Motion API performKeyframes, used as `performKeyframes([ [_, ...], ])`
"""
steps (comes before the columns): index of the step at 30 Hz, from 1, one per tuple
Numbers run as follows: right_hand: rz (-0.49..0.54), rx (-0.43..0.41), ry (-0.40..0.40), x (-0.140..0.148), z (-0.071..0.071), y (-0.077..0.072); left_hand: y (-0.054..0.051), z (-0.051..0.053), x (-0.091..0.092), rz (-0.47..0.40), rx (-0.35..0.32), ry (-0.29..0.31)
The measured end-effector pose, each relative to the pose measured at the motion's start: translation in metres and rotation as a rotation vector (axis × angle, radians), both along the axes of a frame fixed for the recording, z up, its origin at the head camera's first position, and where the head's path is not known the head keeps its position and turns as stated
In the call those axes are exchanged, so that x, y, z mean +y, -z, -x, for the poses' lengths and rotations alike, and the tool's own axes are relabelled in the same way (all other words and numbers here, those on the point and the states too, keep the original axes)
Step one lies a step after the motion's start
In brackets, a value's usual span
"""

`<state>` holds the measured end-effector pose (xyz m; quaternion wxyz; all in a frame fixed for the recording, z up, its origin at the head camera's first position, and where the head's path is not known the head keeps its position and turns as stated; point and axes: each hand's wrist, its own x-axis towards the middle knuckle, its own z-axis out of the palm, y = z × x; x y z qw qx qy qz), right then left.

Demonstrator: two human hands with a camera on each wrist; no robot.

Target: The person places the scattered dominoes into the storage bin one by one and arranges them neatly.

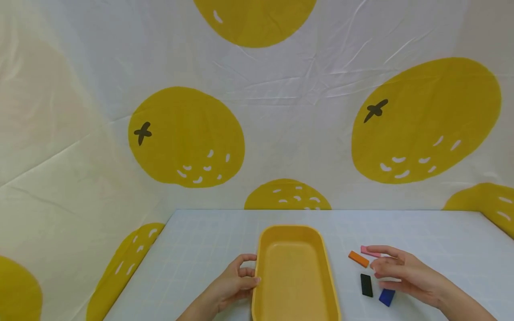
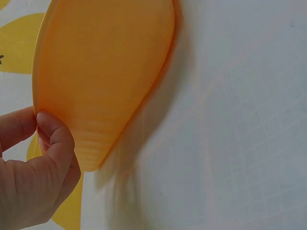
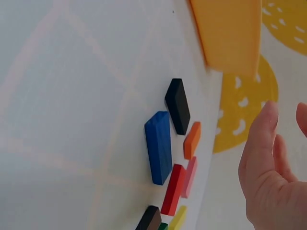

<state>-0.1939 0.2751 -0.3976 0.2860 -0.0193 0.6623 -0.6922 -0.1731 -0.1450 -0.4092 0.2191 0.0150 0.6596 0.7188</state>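
Note:
A yellow tray (image 1: 295, 276) stands on the table, its long side pointing away from me. My left hand (image 1: 230, 284) pinches its left rim between thumb and fingers; the left wrist view shows the same pinch on the tray wall (image 2: 105, 72). Over the blocks to the right hovers my right hand (image 1: 409, 273), fingers loosely bent and holding nothing. Near it lie an orange block (image 1: 358, 258), a pink block (image 1: 369, 251), a black block (image 1: 366, 285) and a blue block (image 1: 387, 297). A red block (image 3: 173, 190) is hidden behind the hand in the head view.
Farther along in the right wrist view lie a yellow block (image 3: 179, 218), a brown block (image 3: 149, 219) and a sliver of a green block (image 3: 163, 226). The white table (image 1: 209, 240) meets a cloth backdrop (image 1: 297, 147) with yellow fruit shapes at the back and left.

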Motion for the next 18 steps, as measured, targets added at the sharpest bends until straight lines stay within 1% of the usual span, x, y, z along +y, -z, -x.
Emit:
performKeyframes([
  [5,-0.071,0.016,0.009,0.013,-0.001,0.000,-0.001,0.000,0.000,0.001,0.001,-0.003],
  [9,-0.118,0.047,-0.020,0.025,-0.001,-0.001,-0.001,0.001,0.000,-0.002,0.000,-0.001],
  [14,-0.220,0.101,-0.050,0.039,0.000,0.000,0.001,0.002,-0.002,-0.026,-0.012,0.010],
  [18,-0.309,0.104,-0.031,0.048,0.002,0.005,0.003,0.005,-0.005,-0.035,-0.032,0.010],
])
